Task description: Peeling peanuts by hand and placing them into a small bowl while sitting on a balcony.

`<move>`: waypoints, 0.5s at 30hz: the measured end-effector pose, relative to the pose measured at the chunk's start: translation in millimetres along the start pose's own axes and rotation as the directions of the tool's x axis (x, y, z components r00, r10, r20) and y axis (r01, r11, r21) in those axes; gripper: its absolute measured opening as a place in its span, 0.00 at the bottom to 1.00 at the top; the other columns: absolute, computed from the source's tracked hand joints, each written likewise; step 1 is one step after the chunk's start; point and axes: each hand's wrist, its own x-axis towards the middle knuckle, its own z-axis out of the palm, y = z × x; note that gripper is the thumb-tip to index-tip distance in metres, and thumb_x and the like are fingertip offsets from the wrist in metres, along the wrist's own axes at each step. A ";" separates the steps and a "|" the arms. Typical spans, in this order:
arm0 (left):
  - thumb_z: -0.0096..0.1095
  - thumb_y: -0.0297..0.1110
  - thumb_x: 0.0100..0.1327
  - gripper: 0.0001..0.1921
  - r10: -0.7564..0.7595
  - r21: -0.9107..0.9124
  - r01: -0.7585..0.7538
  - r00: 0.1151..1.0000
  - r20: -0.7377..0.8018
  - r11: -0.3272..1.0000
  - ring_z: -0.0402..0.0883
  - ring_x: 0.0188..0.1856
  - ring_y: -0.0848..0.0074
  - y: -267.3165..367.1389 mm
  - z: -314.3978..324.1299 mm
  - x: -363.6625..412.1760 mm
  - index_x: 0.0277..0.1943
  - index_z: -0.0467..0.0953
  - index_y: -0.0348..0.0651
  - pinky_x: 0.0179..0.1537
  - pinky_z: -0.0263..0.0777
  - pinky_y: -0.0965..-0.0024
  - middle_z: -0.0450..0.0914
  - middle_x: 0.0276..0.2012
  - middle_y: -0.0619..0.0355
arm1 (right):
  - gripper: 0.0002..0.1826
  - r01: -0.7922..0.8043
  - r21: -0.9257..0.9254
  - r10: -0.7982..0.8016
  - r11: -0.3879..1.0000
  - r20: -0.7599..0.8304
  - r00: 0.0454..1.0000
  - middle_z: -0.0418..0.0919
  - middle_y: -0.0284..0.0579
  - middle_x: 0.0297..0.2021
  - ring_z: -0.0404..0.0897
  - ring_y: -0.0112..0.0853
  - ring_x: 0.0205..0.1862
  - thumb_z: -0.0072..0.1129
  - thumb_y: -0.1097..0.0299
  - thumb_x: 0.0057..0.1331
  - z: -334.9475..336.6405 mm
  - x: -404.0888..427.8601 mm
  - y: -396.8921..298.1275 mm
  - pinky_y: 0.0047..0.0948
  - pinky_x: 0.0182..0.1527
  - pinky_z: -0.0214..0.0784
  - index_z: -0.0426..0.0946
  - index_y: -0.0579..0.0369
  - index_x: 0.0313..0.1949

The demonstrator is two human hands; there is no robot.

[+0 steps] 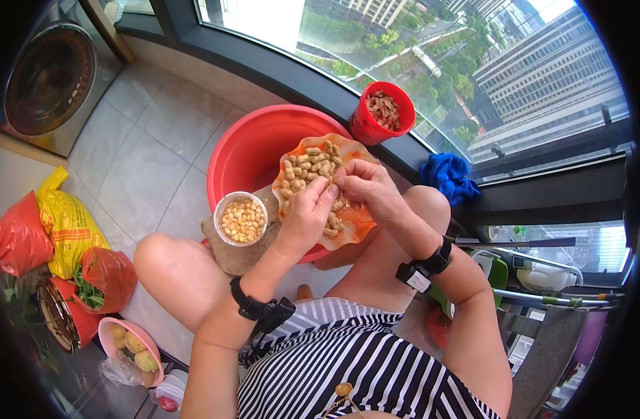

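My left hand and my right hand meet over a wavy-rimmed orange-and-white plate. Their fingertips pinch a small tan peanut, mostly hidden by the fingers. Unshelled peanuts are heaped on the plate's far side, and a few more lie close to my wrists. Left of my left hand, a clear plastic cup holds shelled, pale yellow peanut kernels. The cup stands on a worn board, which lies across a large red plastic basin and partly under the plate.
A red bucket with peanut shells stands by the window. Near it lies a blue cloth. At left are plastic bags, a pink bowl of produce and a front-loading washing machine. Poles crowd the right side.
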 end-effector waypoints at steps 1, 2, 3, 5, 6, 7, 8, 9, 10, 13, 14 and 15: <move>0.48 0.36 0.72 0.08 -0.103 -0.141 0.108 0.994 0.042 0.984 0.56 0.20 0.89 2.8 -0.5 -0.3 0.38 0.70 0.42 0.20 0.50 0.81 0.62 0.20 0.69 | 0.07 0.035 -0.018 -0.036 0.999 -0.004 0.999 0.76 0.32 0.25 0.72 0.15 0.23 0.61 0.67 0.64 1.8 0.0 -0.2 0.15 0.24 0.64 0.77 0.57 0.36; 0.48 0.36 0.72 0.08 -0.104 -0.141 0.109 0.994 0.045 0.984 0.56 0.20 0.89 6.2 -1.1 -1.0 0.38 0.70 0.42 0.20 0.50 0.81 0.62 0.20 0.69 | 0.07 0.071 -0.036 -0.071 0.997 -0.008 0.997 0.77 0.32 0.25 0.73 0.15 0.24 0.61 0.68 0.63 2.6 -0.2 0.1 0.16 0.24 0.64 0.77 0.58 0.36; 0.46 0.36 0.72 0.08 -0.159 -0.214 0.168 0.985 0.061 0.962 0.56 0.20 0.89 11.0 -2.2 -1.8 0.40 0.71 0.42 0.20 0.49 0.81 0.62 0.20 0.69 | 0.07 0.071 -0.036 -0.072 0.997 -0.009 0.997 0.77 0.32 0.25 0.73 0.15 0.24 0.61 0.68 0.63 2.1 -0.3 0.9 0.16 0.24 0.64 0.77 0.58 0.36; 0.44 0.36 0.71 0.09 -0.211 -0.284 0.227 0.974 0.084 0.932 0.56 0.20 0.88 18.6 -4.9 -2.0 0.42 0.71 0.41 0.19 0.49 0.82 0.63 0.21 0.68 | 0.04 0.323 -0.437 -0.337 0.839 0.048 0.940 0.75 0.30 0.23 0.73 0.15 0.25 0.61 0.73 0.62 1.1 -1.7 4.1 0.18 0.24 0.63 0.77 0.59 0.36; 0.42 0.35 0.70 0.11 -0.286 -0.405 0.309 0.951 0.117 0.861 0.56 0.20 0.88 21.5 -7.2 -1.9 0.43 0.71 0.41 0.19 0.50 0.82 0.64 0.21 0.67 | 0.06 0.441 -0.604 -0.482 0.664 0.105 0.870 0.76 0.34 0.25 0.75 0.19 0.24 0.62 0.76 0.59 4.8 -5.2 0.9 0.21 0.25 0.66 0.77 0.59 0.37; 0.40 0.35 0.69 0.12 -0.353 -0.515 0.382 0.922 0.158 0.767 0.57 0.20 0.87 22.7 -9.0 -1.5 0.45 0.72 0.40 0.19 0.50 0.83 0.65 0.21 0.66 | 0.06 0.441 -0.604 -0.482 0.664 0.105 0.870 0.76 0.34 0.25 0.75 0.19 0.24 0.62 0.76 0.59 7.3 -5.5 -0.5 0.21 0.25 0.66 0.77 0.59 0.37; 0.40 0.35 0.69 0.12 -0.354 -0.515 0.382 0.922 0.158 0.767 0.57 0.20 0.87 20.2 -10.2 -0.5 0.45 0.72 0.40 0.19 0.50 0.83 0.65 0.21 0.66 | 0.07 0.546 -0.661 -0.587 0.514 0.193 0.786 0.76 0.37 0.26 0.76 0.22 0.24 0.62 0.76 0.58 9.8 -5.2 -1.3 0.22 0.25 0.67 0.78 0.59 0.37; 0.40 0.35 0.68 0.13 -0.364 -0.593 0.402 0.912 0.189 0.698 0.58 0.20 0.87 17.2 -11.2 1.0 0.45 0.72 0.40 0.19 0.51 0.83 0.66 0.23 0.65 | 0.09 0.629 -0.697 -0.667 0.345 0.290 0.687 0.76 0.39 0.27 0.76 0.26 0.24 0.63 0.76 0.56 11.6 -5.9 -2.9 0.23 0.26 0.68 0.78 0.58 0.38; 0.40 0.35 0.67 0.13 -0.371 -0.664 0.418 0.902 0.222 0.620 0.59 0.21 0.87 15.3 -11.8 2.0 0.45 0.72 0.39 0.19 0.51 0.83 0.67 0.24 0.64 | 0.09 0.625 -0.716 -0.655 0.310 0.315 0.686 0.76 0.41 0.29 0.77 0.31 0.24 0.63 0.76 0.55 13.1 -8.5 -6.0 0.25 0.26 0.70 0.78 0.58 0.38; 0.39 0.33 0.67 0.14 -0.395 -0.761 0.399 0.896 0.203 0.512 0.60 0.20 0.87 15.7 -9.7 3.3 0.45 0.74 0.39 0.18 0.53 0.83 0.69 0.25 0.63 | 0.10 0.651 -0.719 -0.707 0.244 0.327 0.627 0.76 0.42 0.30 0.78 0.30 0.25 0.64 0.76 0.56 17.4 -9.0 -7.4 0.25 0.27 0.70 0.78 0.58 0.38; 0.39 0.33 0.67 0.14 -0.395 -0.761 0.399 0.896 0.204 0.512 0.60 0.20 0.87 15.4 -10.1 3.7 0.45 0.74 0.39 0.18 0.53 0.83 0.69 0.25 0.63 | 0.10 0.651 -0.719 -0.707 0.244 0.327 0.627 0.76 0.42 0.30 0.78 0.30 0.25 0.64 0.76 0.56 17.7 -9.5 -7.5 0.25 0.27 0.70 0.78 0.58 0.38; 0.39 0.33 0.67 0.14 -0.387 -0.753 0.411 0.894 0.224 0.513 0.60 0.20 0.87 14.8 -10.8 3.7 0.45 0.74 0.39 0.18 0.53 0.83 0.69 0.25 0.63 | 0.09 0.634 -0.708 -0.674 0.311 0.306 0.672 0.75 0.43 0.30 0.78 0.35 0.28 0.63 0.75 0.56 18.1 -10.2 -7.3 0.29 0.29 0.71 0.77 0.57 0.37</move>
